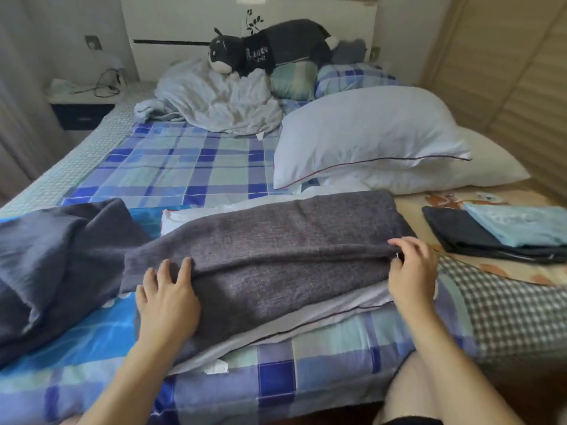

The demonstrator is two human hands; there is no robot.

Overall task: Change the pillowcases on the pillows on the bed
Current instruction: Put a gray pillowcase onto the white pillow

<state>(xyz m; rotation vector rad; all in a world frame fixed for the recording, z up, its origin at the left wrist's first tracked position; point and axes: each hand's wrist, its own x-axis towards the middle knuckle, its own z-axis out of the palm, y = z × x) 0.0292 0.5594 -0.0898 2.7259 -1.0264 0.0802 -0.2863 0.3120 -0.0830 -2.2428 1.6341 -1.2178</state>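
At the near edge of the bed [190, 167], in the head view, a white pillow [346, 314] lies crosswise, mostly covered by a grey woven pillowcase [276, 240]; white fabric shows along the front edge and at the far left corner. The risk from here, as I judge it, is at the right end: what looks like a small metal zip pull sits there, and if pillow fabric bulges into the opening it could catch in the teeth and jam the closure. The case could also sit twisted, since a fold runs along its length and the pillow seems unevenly seated inside. The left hand [167, 297] lies flat on the case with fingers spread, pressing the fold down rather than gripping. The right hand [411, 266] has its fingers curled at the case's right end, thumb and forefinger pinching at that metal bit. Two bare pillows [368, 139] are stacked beyond, and folded linens [503, 231] rest on the right
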